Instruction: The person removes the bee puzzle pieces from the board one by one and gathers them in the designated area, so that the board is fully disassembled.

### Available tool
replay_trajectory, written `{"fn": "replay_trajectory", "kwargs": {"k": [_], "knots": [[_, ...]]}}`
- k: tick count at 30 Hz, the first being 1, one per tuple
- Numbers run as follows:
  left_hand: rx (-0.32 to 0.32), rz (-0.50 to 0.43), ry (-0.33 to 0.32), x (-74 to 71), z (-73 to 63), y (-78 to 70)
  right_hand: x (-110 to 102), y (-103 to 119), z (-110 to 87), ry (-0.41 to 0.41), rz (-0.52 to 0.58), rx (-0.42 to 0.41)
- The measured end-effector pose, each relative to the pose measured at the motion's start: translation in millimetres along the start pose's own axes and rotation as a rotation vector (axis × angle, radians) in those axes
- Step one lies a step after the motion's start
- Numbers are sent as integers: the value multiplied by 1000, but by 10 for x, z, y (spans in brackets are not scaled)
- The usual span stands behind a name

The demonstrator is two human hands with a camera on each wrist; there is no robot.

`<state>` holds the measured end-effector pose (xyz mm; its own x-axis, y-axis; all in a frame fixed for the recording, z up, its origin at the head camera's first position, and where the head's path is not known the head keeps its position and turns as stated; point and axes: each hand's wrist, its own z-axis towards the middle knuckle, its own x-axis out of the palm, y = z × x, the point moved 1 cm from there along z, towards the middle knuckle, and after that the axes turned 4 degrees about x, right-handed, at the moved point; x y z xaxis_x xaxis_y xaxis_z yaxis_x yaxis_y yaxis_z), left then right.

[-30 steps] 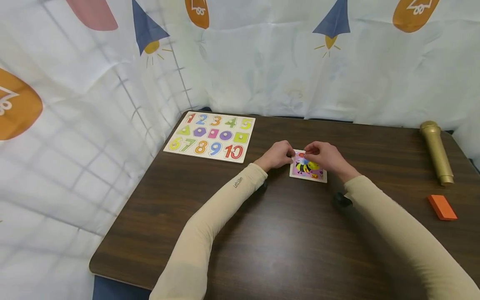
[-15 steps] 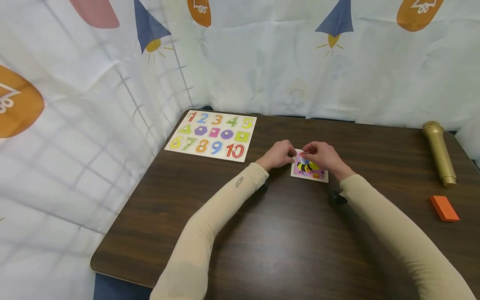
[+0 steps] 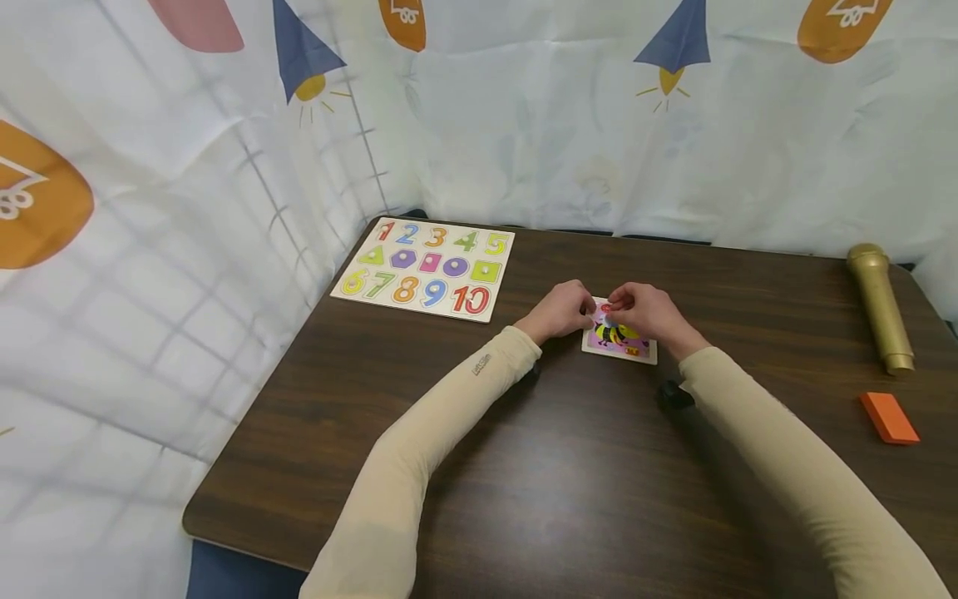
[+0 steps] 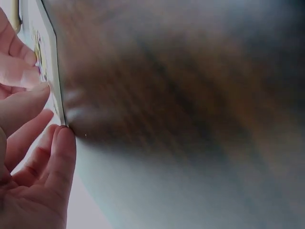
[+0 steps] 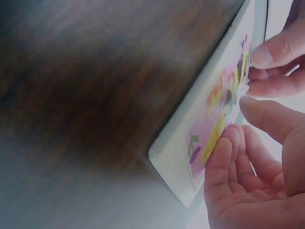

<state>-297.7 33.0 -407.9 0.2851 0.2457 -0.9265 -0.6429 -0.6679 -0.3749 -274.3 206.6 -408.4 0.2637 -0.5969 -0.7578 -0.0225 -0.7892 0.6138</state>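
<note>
A small square wooden jigsaw puzzle (image 3: 618,343) with a pink picture of a yellow and black bee lies on the table. My left hand (image 3: 558,311) is at its left edge. In the left wrist view, the left thumb (image 4: 26,107) is over the face of the board and the fingertips (image 4: 63,131) meet its edge. My right hand (image 3: 649,314) is over the puzzle's upper part, fingers bent, covering part of the picture. In the right wrist view, a small pale puzzle piece (image 5: 242,90) shows at the right thumb tip; its outline is blurred.
A number and shape peg board (image 3: 422,269) lies at the back left of the brown table (image 3: 569,499). On the right are a gold microphone-shaped object (image 3: 881,308) and an orange block (image 3: 889,418). A white patterned curtain (image 3: 516,116) hangs behind and along the left.
Both hands stay at the puzzle with only slight finger shifts. The left hand has edged a little toward the right hand. The whole view has drifted slightly.
</note>
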Motion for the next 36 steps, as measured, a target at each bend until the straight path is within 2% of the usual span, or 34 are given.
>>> {"fn": "replay_trajectory", "kwargs": {"k": [6,15,36], "knots": [[59,18,15,11,-32,-30,-11,-11,17,6,-4,2],[-21,-43,-33,58,-25,-13,-8,19,27,0,-41,-6],[-14,-24,-37,22,-42,-48,0,38,43,4,-67,-16]]}}
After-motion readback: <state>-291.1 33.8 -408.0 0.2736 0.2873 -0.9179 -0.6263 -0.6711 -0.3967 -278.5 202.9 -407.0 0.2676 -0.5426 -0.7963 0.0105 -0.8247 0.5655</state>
